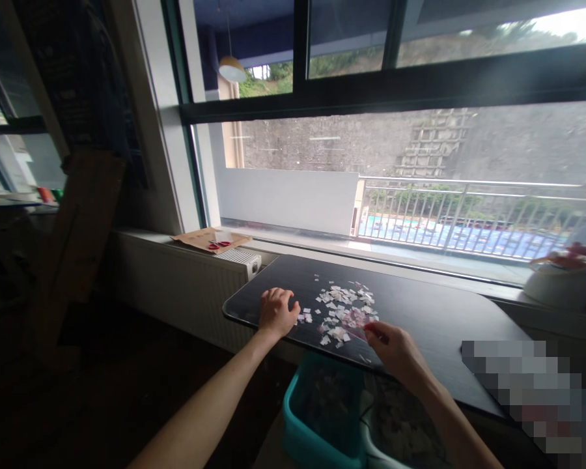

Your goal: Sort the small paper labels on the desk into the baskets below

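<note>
Small white paper-like pieces (342, 296) lie in a loose heap on the dark table (420, 306). Left of the heap, my left hand (277, 312) rests at the table's near edge, its fingers bent and the thumb apart from them. A few loose pieces lie right beside its thumb. At the heap's right side, my right hand (390, 344) is closed in a pinch on a pinkish see-through plastic piece (354, 319), which spreads over some of the white bits. Its exact kind is hard to make out.
Below the table's near edge stand a teal bin (293, 417) and a pale bin (371, 443) with scraps in it. Red-handled scissors (219, 245) lie on brown cardboard (195, 240) on the sill. A planter (561, 283) stands by the window at right.
</note>
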Action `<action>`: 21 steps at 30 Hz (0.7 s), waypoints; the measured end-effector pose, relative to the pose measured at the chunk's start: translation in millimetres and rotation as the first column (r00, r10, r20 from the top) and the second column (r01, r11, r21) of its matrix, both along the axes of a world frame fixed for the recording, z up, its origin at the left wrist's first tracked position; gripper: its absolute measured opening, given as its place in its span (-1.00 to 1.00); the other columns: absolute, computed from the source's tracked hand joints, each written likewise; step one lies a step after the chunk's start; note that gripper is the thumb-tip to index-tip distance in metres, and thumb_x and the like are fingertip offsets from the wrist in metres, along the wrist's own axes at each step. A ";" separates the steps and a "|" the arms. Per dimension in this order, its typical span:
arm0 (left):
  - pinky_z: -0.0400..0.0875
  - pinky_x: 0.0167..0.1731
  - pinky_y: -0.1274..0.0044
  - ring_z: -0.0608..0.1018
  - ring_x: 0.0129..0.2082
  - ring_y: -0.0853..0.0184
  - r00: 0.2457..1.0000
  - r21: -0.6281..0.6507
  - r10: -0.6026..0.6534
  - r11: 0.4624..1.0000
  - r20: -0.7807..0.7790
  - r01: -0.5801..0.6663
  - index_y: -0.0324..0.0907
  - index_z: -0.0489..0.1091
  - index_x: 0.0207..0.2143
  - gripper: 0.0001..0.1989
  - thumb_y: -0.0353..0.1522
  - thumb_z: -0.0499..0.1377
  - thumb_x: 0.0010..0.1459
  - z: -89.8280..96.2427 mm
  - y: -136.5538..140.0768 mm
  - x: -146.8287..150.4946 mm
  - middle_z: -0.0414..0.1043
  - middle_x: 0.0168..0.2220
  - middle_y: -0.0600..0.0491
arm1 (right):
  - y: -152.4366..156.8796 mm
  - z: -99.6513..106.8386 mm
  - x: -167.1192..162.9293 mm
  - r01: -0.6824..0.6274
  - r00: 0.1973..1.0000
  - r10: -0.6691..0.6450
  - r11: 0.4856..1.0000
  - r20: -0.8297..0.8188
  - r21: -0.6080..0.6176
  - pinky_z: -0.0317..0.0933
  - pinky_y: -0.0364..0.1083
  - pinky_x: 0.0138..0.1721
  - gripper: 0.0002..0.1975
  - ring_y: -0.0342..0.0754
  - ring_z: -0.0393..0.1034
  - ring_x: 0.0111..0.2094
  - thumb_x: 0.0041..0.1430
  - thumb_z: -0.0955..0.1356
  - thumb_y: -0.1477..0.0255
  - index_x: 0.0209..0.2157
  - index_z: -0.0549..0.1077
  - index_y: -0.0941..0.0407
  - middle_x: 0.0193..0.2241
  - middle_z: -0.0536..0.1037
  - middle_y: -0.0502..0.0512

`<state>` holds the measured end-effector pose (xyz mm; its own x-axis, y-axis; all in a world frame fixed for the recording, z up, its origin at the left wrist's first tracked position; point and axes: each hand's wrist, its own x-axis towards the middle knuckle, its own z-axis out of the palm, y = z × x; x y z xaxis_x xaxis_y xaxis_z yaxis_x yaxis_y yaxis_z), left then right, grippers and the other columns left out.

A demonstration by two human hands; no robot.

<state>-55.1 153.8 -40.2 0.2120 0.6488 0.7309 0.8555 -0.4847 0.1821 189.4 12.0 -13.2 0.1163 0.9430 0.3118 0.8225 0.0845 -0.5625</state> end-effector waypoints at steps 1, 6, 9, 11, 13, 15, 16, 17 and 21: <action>0.19 -0.08 0.31 0.42 -0.18 0.17 1.000 0.000 0.002 1.000 -0.002 -0.002 -0.14 0.39 -0.36 -0.91 -0.35 0.14 0.02 0.0 -0.1 -0.1 0.44 -0.33 -0.01 | -0.3 -0.4 0.1 -0.012 1.000 0.012 1.000 -0.003 -0.008 0.11 -0.16 -0.48 -0.59 -0.06 0.36 -0.49 0.14 0.19 0.21 -0.26 0.55 0.14 -0.50 0.54 0.08; 0.19 -0.07 0.31 0.42 -0.19 0.16 1.000 -0.009 0.009 1.000 0.006 -0.009 -0.14 0.39 -0.37 -0.91 -0.35 0.14 0.02 0.6 -0.9 0.0 0.44 -0.34 -0.01 | -1.8 0.2 -0.2 0.039 0.999 -0.039 0.999 0.000 -0.013 0.11 -0.14 -0.45 -0.60 -0.05 0.36 -0.47 0.15 0.19 0.20 -0.27 0.55 0.13 -0.49 0.54 0.08; 0.20 -0.07 0.30 0.42 -0.19 0.16 1.000 -0.014 0.007 1.000 0.007 -0.007 -0.14 0.39 -0.38 -0.91 -0.35 0.14 0.02 1.2 -1.2 0.2 0.44 -0.34 -0.01 | -2.4 1.3 -1.3 -0.016 1.000 0.015 0.999 -0.022 -0.037 0.11 -0.15 -0.47 -0.61 -0.07 0.35 -0.49 0.13 0.20 0.20 -0.27 0.55 0.12 -0.50 0.54 0.05; 0.20 -0.07 0.30 0.42 -0.19 0.16 1.000 -0.017 0.010 1.000 0.008 -0.010 -0.14 0.39 -0.37 -0.90 -0.35 0.13 0.02 1.2 -1.2 0.1 0.45 -0.34 -0.01 | -2.3 1.6 -1.8 0.005 1.000 -0.005 0.999 -0.015 -0.038 0.11 -0.15 -0.47 -0.61 -0.06 0.36 -0.48 0.13 0.20 0.20 -0.28 0.55 0.12 -0.49 0.55 0.06; 0.20 -0.07 0.30 0.42 -0.19 0.17 1.000 -0.022 0.011 1.000 0.008 -0.011 -0.14 0.39 -0.37 -0.90 -0.34 0.13 0.03 0.9 -1.0 -0.1 0.45 -0.34 -0.01 | -2.1 1.3 -1.7 0.022 0.999 -0.023 0.999 -0.025 -0.035 0.12 -0.15 -0.47 -0.60 -0.06 0.37 -0.47 0.13 0.19 0.19 -0.27 0.55 0.13 -0.49 0.55 0.07; 0.20 -0.08 0.31 0.42 -0.20 0.17 1.000 -0.029 0.010 1.000 0.008 -0.010 -0.14 0.39 -0.37 -0.90 -0.34 0.12 0.03 0.5 -0.6 -0.3 0.45 -0.34 0.00 | -2.2 0.3 -1.4 -0.016 0.999 0.014 0.999 -0.049 -0.045 0.13 -0.15 -0.46 -0.60 -0.06 0.37 -0.47 0.13 0.20 0.19 -0.28 0.55 0.13 -0.49 0.55 0.07; 0.21 -0.08 0.31 0.43 -0.20 0.17 1.000 -0.032 0.009 0.999 0.009 -0.009 -0.14 0.39 -0.37 -0.90 -0.34 0.12 0.03 0.3 -0.4 -0.4 0.45 -0.34 0.00 | -2.5 -0.3 -1.3 -0.037 0.998 0.034 0.998 -0.058 -0.051 0.14 -0.15 -0.45 -0.60 -0.06 0.38 -0.46 0.13 0.20 0.18 -0.28 0.55 0.12 -0.48 0.56 0.07; 0.21 -0.08 0.32 0.43 -0.20 0.17 1.000 -0.034 0.008 0.999 0.010 -0.007 -0.14 0.39 -0.37 -0.90 -0.34 0.12 0.03 0.1 -0.2 -0.5 0.45 -0.34 -0.01 | -2.9 -0.9 -1.3 -0.044 0.997 0.040 0.997 -0.065 -0.057 0.15 -0.14 -0.44 -0.61 -0.05 0.39 -0.46 0.12 0.20 0.18 -0.28 0.55 0.12 -0.47 0.56 0.07; 0.22 -0.08 0.31 0.43 -0.21 0.17 1.000 -0.041 0.005 0.999 0.016 -0.005 -0.13 0.40 -0.37 -0.89 -0.33 0.12 0.04 0.2 0.1 -0.5 0.45 -0.34 -0.01 | -5.0 -2.8 -1.7 0.002 0.991 -0.012 0.997 -0.131 -0.076 0.18 -0.14 -0.46 -0.60 -0.05 0.41 -0.48 0.13 0.19 0.18 -0.23 0.52 0.11 -0.45 0.57 0.08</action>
<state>-55.6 154.0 -40.0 0.1972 0.6795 0.7067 0.8547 -0.4722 0.2155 187.8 7.0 -16.0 0.1578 0.9623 0.2217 0.7416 0.0328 -0.6701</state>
